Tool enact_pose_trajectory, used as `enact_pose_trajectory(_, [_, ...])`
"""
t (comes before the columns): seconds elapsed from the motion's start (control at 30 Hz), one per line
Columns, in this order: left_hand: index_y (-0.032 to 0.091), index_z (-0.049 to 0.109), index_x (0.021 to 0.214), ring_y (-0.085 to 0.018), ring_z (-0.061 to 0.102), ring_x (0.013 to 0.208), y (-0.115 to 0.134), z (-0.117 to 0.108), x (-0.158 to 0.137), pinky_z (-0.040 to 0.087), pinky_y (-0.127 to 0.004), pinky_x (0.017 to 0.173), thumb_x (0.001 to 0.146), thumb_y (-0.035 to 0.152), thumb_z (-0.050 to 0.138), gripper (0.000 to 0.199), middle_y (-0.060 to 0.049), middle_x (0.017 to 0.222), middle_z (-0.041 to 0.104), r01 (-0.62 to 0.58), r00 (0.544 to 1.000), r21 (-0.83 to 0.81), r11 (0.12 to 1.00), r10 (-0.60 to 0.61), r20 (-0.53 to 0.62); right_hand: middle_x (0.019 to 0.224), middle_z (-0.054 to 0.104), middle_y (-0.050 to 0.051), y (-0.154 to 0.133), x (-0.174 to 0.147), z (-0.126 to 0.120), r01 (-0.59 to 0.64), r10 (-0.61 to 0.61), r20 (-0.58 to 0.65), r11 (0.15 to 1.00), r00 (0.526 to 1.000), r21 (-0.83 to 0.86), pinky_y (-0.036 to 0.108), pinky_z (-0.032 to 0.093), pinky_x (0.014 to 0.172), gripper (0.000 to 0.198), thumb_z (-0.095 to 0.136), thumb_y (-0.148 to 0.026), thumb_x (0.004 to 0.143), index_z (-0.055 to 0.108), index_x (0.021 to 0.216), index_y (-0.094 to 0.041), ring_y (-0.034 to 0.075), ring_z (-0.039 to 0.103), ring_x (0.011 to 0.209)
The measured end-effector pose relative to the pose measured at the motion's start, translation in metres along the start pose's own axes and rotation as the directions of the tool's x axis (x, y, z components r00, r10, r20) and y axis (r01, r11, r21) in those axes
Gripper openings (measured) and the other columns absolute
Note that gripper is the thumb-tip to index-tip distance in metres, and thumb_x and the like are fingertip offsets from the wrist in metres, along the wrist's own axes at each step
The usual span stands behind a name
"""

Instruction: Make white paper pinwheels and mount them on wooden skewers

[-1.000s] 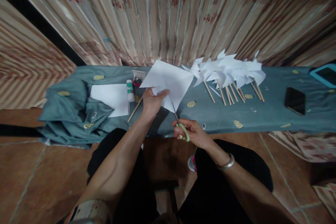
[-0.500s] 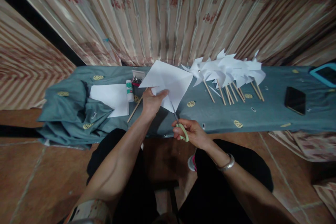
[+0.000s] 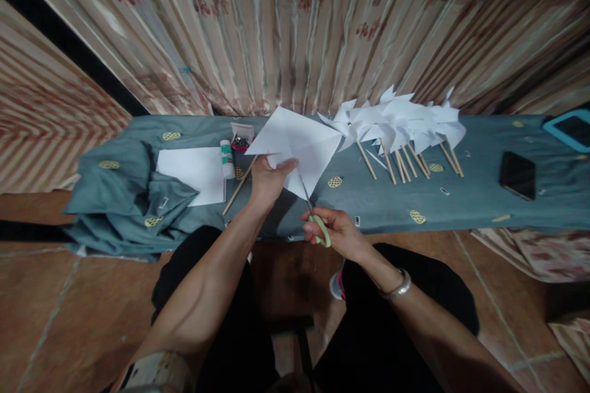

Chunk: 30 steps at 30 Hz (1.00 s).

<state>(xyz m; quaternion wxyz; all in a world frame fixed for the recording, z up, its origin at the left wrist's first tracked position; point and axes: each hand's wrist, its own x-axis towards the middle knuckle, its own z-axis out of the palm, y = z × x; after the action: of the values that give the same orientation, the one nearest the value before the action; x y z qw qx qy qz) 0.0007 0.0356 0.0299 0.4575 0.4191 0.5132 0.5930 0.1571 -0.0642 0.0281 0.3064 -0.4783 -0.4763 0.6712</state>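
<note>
A white sheet of paper (image 3: pixel 304 135) is pinched in my left hand (image 3: pixel 270 179), the thumb lying across its face. Slits run into the sheet from its edges. My right hand (image 3: pixel 334 230) is closed round the green handles of a pair of scissors (image 3: pixel 320 228). The scissor blades lie at the sheet's lower corner, pointing up toward its middle. Just left of my left hand a wooden stick (image 3: pixel 237 190) lies on the cloth. Past the sheet's right corner several white paper pinwheels (image 3: pixel 401 120) on wooden sticks lie in an overlapping row.
At left lie a stack of white paper (image 3: pixel 191 172), a glue stick (image 3: pixel 227 159) and a small box of metal pins (image 3: pixel 241 137). A black phone (image 3: pixel 518 175) and a blue-framed device (image 3: pixel 571 129) rest at right. Grey-green cloth (image 3: pixel 382 212) covers the bench; a curtain (image 3: pixel 295 31) hangs behind.
The sheet has shifted very slightly to the right with my left hand. Both hands keep the same grip, and the scissors are in nearly the same place.
</note>
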Motion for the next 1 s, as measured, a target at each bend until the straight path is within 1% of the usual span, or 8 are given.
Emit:
enact_pose_trajectory(0.27, [0.015,0.070,0.076,-0.017,0.063,0.065,-0.0017,0.0005,-0.0031,0.050,-0.027,0.064,0.057,0.024,0.079,0.023,-0.002,0.072,0.070,-0.001,1.000,0.021,1.000,0.000,0.025,0.063,0.064,-0.003,-0.0001,0.0006,-0.0006,0.017,-0.017,-0.030,1.000,0.999,-0.014,0.022,0.047,0.052,0.041,0.080,-0.049,0.066,0.065,0.088,-0.018,0.010,0.058,0.053])
enact_pose_trajectory(0.57, [0.015,0.067,0.074,-0.016,0.062,0.064,-0.0010,0.0007,-0.0030,0.049,-0.027,0.065,0.058,0.028,0.077,0.022,-0.002,0.071,0.068,0.045,0.998,-0.035,0.998,-0.043,0.048,0.060,0.063,-0.003,0.0006,0.0016,-0.0002,0.012,-0.011,-0.047,1.000,0.999,0.021,0.023,0.047,0.051,0.041,0.081,-0.050,0.065,0.065,0.087,-0.018,0.010,0.058,0.052])
enact_pose_trajectory(0.7, [0.017,0.066,0.069,-0.016,0.060,0.062,0.0012,-0.0003,-0.0040,0.049,-0.028,0.063,0.057,0.028,0.075,0.019,0.000,0.066,0.066,0.070,0.996,-0.051,0.996,-0.068,0.054,0.061,0.063,-0.003,0.0004,0.0019,-0.0020,0.001,0.000,-0.048,0.999,0.999,0.035,0.022,0.047,0.050,0.041,0.082,-0.049,0.064,0.065,0.085,-0.018,0.010,0.058,0.051])
enact_pose_trajectory(0.8, [0.017,0.067,0.068,-0.016,0.060,0.062,0.0024,-0.0020,-0.0045,0.049,-0.028,0.062,0.055,0.026,0.074,0.017,0.001,0.065,0.066,0.079,0.995,-0.058,0.995,-0.076,0.061,0.061,0.063,-0.003,0.0007,0.0021,-0.0030,0.005,-0.004,-0.040,1.000,0.999,0.028,0.022,0.046,0.050,0.039,0.081,-0.048,0.065,0.065,0.085,-0.018,0.010,0.057,0.051])
enact_pose_trajectory(1.0, [0.017,0.065,0.064,-0.014,0.056,0.058,0.0042,-0.0034,-0.0055,0.047,-0.026,0.057,0.053,0.024,0.072,0.015,0.002,0.061,0.063,0.104,0.992,-0.063,0.993,-0.099,0.077,0.060,0.063,-0.003,-0.0016,0.0010,-0.0040,-0.003,0.003,-0.031,1.000,1.000,0.015,0.021,0.045,0.050,0.040,0.081,-0.049,0.065,0.065,0.084,-0.018,0.009,0.057,0.052])
